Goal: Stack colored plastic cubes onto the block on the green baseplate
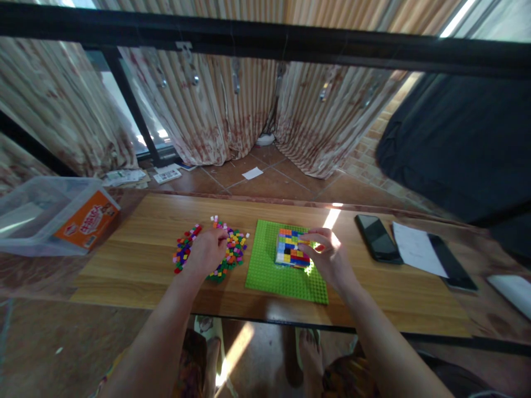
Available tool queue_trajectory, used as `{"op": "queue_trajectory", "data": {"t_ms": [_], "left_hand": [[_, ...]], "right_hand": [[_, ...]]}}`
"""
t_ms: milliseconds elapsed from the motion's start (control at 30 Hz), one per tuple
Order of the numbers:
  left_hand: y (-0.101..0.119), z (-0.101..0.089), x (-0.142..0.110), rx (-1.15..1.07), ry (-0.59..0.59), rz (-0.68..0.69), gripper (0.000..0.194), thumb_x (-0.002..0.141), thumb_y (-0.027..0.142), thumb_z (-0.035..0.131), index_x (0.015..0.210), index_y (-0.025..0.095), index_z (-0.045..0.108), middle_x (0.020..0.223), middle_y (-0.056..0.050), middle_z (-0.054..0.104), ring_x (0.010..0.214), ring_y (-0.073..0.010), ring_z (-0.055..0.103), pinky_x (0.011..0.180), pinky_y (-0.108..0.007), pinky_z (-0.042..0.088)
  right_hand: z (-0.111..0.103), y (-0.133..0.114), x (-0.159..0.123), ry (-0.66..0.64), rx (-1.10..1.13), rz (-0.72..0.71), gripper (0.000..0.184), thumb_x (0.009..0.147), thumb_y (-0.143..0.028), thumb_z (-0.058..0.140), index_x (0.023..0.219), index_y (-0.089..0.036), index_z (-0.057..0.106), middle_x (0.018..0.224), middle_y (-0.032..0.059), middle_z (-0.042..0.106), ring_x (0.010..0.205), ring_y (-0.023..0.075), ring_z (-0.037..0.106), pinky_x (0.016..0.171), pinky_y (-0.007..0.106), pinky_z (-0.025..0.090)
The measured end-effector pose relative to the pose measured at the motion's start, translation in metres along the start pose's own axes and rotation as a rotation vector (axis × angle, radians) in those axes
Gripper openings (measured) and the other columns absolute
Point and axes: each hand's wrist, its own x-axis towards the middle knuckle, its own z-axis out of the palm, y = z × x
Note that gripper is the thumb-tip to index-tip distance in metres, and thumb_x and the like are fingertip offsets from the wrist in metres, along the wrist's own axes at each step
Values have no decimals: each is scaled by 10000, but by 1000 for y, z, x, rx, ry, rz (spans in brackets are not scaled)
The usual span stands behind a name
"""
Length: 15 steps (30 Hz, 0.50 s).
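Observation:
On the wooden board lies a green studded baseplate (pixel 265 271), carrying a low block of multicoloured toy bricks (pixel 288 249). My right hand (pixel 329 254) is at the right side of this block, thumb and forefinger pinched by its top; whether a brick is between them is too small to tell. To the left, a loose pile of small coloured bricks (pixel 234 249) is spread out. Over the pile is my left hand (pixel 209 249), its fingers curled together and reaching down among the bricks. Its fingertips are partly hidden, so what they hold does not show.
A clear plastic box (pixel 45 221) with an orange label stands at the far left. Right of the baseplate lie a dark phone (pixel 378 237), a white paper (pixel 417 249) and another dark flat device (pixel 452 262). Curtains (pixel 199 110) hang behind the board (pixel 136 249).

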Motion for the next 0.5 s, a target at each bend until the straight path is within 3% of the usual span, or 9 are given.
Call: {"op": "queue_trajectory", "data": {"t_ms": [133, 300, 500], "left_hand": [[2, -2, 0, 0, -24, -26, 230, 816, 165, 477, 844, 157, 705, 882, -80, 720, 849, -202, 641, 798, -293, 466], [5, -4, -1, 23, -40, -45, 225, 816, 164, 481, 850, 156, 703, 866, -80, 718, 844, -207, 642, 791, -294, 468], [5, -4, -1, 18, -38, -48, 231, 818, 165, 488, 890, 142, 706, 900, -95, 720, 856, -214, 647, 807, -306, 474]], "right_hand": [[-7, -1, 3, -14, 11, 81, 345, 738, -529, 673, 830, -202, 731, 1061, 94, 605, 718, 161, 597, 604, 331, 530], [-13, 2, 5, -56, 75, 131, 382, 776, -534, 641, 920, -185, 700, 1066, 126, 639, 904, 243, 641, 690, 358, 553], [-1, 0, 2, -72, 278, 313, 568, 672, -569, 721, 1068, -173, 626, 1039, 128, 672, 773, 241, 689, 632, 375, 587]]}}
